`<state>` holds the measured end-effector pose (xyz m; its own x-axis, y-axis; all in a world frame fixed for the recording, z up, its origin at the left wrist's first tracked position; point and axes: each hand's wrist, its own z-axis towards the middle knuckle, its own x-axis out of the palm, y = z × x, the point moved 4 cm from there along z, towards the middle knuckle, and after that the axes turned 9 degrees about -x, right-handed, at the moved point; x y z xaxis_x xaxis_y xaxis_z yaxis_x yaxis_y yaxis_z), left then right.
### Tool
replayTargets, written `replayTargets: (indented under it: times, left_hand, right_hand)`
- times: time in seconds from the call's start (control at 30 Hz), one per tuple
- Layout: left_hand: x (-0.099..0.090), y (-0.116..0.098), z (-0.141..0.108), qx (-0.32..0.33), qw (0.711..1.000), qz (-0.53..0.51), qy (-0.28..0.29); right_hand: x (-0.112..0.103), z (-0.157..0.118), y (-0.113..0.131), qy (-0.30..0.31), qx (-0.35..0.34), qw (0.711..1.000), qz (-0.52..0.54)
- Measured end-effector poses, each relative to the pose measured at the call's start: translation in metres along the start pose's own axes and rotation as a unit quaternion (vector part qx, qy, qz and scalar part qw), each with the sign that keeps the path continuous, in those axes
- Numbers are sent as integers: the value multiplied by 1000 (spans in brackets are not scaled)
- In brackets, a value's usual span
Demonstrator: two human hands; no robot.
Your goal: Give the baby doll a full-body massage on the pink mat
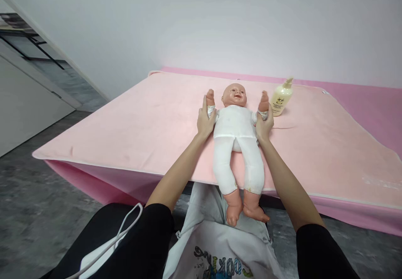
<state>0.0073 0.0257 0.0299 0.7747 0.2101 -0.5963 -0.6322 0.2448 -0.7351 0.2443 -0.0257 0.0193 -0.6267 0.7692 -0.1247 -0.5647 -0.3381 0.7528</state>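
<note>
A baby doll (pixel 235 122) with a white cloth body lies on its back on the pink mat, head toward the wall. Its bare feet hang past the table's front edge, above my lap. My left hand (pixel 205 122) is closed around the doll's arm on the left side, near the patterned cuff. On the other side, my right hand (pixel 264 123) grips the other arm at its cuff. Both doll forearms point upward beside the head. Just beyond my right hand stands a pale yellow pump bottle (pixel 282 97), its lower part partly hidden by that hand.
A light pink mat (pixel 141 120) covers most of the table, over a darker pink cloth (pixel 373 115). A white wall rises behind. I wear a white printed apron (pixel 220 249). A white cable (pixel 125 228) runs by my left arm.
</note>
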Motion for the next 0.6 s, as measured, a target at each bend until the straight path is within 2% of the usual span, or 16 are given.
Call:
replayTargets:
  times: [0.1,0.23,0.43,0.6]
  left_hand:
    - [0,-7,-4,0,997,65,31]
    - [2,-14,-5,31,990,117,76]
    - [2,-18,-7,59,985,123,105]
    - [3,-17,-7,69,985,113,110]
  right_hand:
    - [4,-2,14,67,-40,995,-57]
    - [6,-5,25,147,-64,977,-139]
    - [9,-5,34,207,-83,953,-206]
    - [10,-6,36,223,-106,941,-233]
